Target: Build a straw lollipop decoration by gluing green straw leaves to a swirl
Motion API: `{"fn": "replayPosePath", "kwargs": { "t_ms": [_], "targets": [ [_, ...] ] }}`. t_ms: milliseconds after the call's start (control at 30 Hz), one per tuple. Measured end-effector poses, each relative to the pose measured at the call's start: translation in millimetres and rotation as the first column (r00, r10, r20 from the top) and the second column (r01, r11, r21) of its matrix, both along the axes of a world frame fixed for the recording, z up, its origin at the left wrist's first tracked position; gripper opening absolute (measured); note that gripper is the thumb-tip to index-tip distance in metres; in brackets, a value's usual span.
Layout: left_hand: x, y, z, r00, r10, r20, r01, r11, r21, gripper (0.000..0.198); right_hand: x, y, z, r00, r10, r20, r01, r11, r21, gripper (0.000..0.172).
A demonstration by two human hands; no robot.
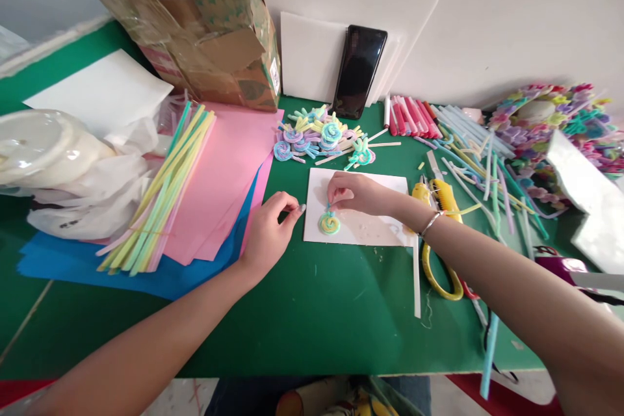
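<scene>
My right hand (348,194) reaches over a white board (373,227) and pinches the blue top of a small pipe-cleaner lollipop (330,223). Its yellow and mint spiral lies on the board. My left hand (273,224) is beside the board's left edge, thumb and forefinger pressed together; whether anything is between them is too small to make out. Behind the board sits a pile of finished pipe-cleaner lollipops (316,133) in pastel colours. Yellow-handled scissors (441,273) lie partly hidden under my right forearm.
A bundle of pastel pipe cleaners (160,208) rests on pink paper (234,169) at the left, near a plastic-wrapped roll (58,149). A cardboard box (209,45) and a black phone (359,71) stand behind. Loose pipe cleaners (472,133) and colourful fuzzy flowers (550,117) are at the right.
</scene>
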State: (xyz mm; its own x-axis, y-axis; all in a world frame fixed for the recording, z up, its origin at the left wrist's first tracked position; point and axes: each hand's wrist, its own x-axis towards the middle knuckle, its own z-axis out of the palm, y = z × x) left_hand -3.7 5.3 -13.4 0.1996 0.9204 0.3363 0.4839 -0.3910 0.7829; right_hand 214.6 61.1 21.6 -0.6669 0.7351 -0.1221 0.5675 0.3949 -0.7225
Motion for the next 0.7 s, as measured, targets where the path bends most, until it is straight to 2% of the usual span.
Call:
{"fn": "replayPosePath", "kwargs": {
  "t_ms": [133, 433, 700],
  "targets": [
    [0.9, 0.0, 2.5, 1.0, 0.015, 0.004, -0.015, 0.999, -0.031, 0.018, 0.2, 0.0, 0.6, 1.0, -0.001, -0.001, 0.001, 1.0, -0.003, 0.009],
    [-0.1, -1.0, 1.4, 1.0, 0.002, -0.02, -0.001, 0.999, 0.034, 0.014, 0.9, 1.0, -2.4, 1.0, 0.011, -0.014, -0.011, 1.0, 0.007, 0.009],
    [1.9, -1.5, 4.7, 0.995, -0.101, 0.006, 0.099, 0.987, 0.126, 0.017, 0.9, 0.6, -1.7, 1.0, 0.014, -0.014, -0.013, 1.0, 0.015, 0.008]
  ]
}}
